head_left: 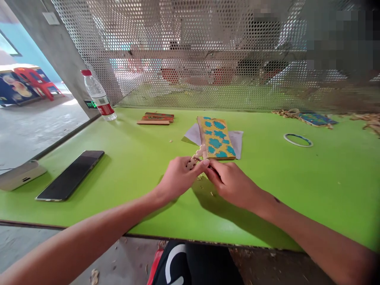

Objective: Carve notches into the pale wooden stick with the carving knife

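Note:
My left hand grips a small pale carved wooden piece with knobbly, notched edges, which points up and to the right. Close beside it, my right hand curls its fingers in at the piece's lower end, and a dark sliver shows between those fingers. What it holds is hidden. Just beyond both hands lies a yellow wooden board painted with blue blobs, resting on grey paper. A few wood crumbs lie on the green table beneath my hands.
Flat wooden sticks and a tape ring lie on the table, with a phone and a white box to the left. A water bottle stands at the far corner. A perforated metal screen closes the far edge.

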Demonstrator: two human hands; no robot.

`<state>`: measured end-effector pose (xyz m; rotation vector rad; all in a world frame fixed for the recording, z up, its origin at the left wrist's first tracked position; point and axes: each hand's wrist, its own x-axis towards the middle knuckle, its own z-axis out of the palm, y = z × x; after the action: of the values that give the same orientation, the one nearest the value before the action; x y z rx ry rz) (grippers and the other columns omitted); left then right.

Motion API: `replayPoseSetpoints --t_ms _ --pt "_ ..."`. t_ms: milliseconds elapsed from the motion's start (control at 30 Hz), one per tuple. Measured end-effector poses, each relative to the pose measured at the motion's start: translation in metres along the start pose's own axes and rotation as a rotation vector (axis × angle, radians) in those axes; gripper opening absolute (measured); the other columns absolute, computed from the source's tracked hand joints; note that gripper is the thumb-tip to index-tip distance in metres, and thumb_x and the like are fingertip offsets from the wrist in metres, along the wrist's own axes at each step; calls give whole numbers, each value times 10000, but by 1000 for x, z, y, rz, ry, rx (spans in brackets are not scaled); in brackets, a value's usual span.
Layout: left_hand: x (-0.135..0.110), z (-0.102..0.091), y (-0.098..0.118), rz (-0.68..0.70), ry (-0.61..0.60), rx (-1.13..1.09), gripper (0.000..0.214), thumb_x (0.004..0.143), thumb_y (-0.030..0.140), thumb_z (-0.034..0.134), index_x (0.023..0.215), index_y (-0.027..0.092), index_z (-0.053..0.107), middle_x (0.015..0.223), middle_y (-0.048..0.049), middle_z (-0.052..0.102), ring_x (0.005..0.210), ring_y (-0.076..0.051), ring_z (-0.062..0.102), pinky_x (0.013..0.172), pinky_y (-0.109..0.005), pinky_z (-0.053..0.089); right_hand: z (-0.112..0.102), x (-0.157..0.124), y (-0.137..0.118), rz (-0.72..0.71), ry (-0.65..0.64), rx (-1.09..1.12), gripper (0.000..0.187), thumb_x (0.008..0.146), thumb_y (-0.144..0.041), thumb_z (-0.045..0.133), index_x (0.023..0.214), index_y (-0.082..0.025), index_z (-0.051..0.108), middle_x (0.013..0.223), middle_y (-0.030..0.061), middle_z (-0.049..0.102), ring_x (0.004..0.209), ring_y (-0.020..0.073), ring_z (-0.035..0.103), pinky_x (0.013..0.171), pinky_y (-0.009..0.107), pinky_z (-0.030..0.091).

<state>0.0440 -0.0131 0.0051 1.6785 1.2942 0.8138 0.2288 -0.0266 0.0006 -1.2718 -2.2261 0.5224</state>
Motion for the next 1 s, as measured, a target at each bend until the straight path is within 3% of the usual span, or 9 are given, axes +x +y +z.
replayPoseSetpoints --t_ms 200,367,533,633,733,833,900,1000 --pt "-3 3 4 35 0 -120 531 974 656 416 688 215 344 595 64 292 503 -79 242 487 -253 172 -4 4 6 -1 211 -22 271 1018 -394 519 813 -217 519 628 -21 563 554 152 503 576 281 329" --pt "-3 3 1 49 -4 -154 439 974 583 473 749 219 377 597 76 334 486 -75 281 484 -237 226 -5 5 7 17 281 -20 255 1027 -386 507 853 -207 563 638 -21 568 562 153 511 583 277 348" --pt "0 2 -4 81 -8 -80 262 998 481 473 953 224 453 617 85 400 519 -101 339 499 -233 253 -9 4 6 29 319 14 253 1029 -387 509 862 -209 576 596 -41 534 524 139 482 566 268 359" --pt "2 -1 -3 141 -38 23 310 982 447 511 791 209 454 607 70 382 564 -103 309 529 -245 228 -12 3 8 47 341 51 222 1005 -390 557 1076 -191 625 629 -40 586 525 141 502 580 263 393" --pt "3 -4 1 184 -95 111 408 944 425 568 636 183 454 566 64 335 571 -100 273 539 -256 209 -16 4 12 49 288 98 441 936 -403 666 1317 -188 608 674 -33 651 569 157 553 628 272 437" --pt "4 -9 4 180 -112 148 366 904 417 613 644 160 619 542 54 404 553 -99 311 527 -251 224 -21 7 15 57 187 166 303 851 -412 761 1062 -197 739 734 3 708 660 181 613 665 283 455" --pt "7 -15 5 173 -81 147 310 862 411 665 699 152 714 550 36 493 546 -105 368 516 -247 248 -24 8 18 99 150 227 249 814 -434 793 853 -195 735 717 13 702 656 182 609 629 281 443" --pt "16 -32 5 174 105 107 180 824 333 712 805 158 751 663 -6 633 597 -124 484 543 -236 324 -27 11 22 232 182 366 320 847 -507 752 854 -196 677 614 -16 600 518 148 521 501 267 386"
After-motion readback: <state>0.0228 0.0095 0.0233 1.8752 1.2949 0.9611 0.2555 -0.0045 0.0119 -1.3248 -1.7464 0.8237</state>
